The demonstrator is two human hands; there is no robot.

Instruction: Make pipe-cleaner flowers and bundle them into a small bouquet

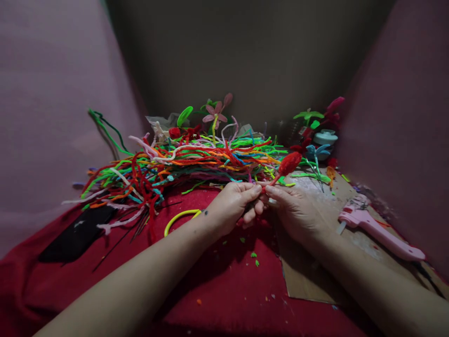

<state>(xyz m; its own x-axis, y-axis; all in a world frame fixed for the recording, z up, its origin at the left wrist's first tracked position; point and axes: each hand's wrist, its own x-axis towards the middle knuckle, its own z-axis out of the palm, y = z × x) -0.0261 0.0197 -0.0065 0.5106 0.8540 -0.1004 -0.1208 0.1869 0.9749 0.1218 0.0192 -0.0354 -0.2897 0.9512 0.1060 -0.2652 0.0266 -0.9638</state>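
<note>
A fuzzy red pipe-cleaner bud (289,164) points up and to the right from between my hands. My left hand (238,203) pinches the lower end of its red stem with thumb and forefinger, the other fingers curled beneath. Close beside it, my right hand (293,208) is closed on the same stem just below the bud. The fingertips of both hands nearly touch, and they hide the stem's end. Behind them lies a big heap of colourful pipe cleaners (210,157).
A pink glue gun (382,231) rests on a cardboard sheet (305,281) at the right. A yellow loop handle (175,219) shows beside my left forearm. At the left lies a flat black object (75,236). Pipe-cleaner flowers (215,113) and a pale blue-lidded container (325,137) stand behind.
</note>
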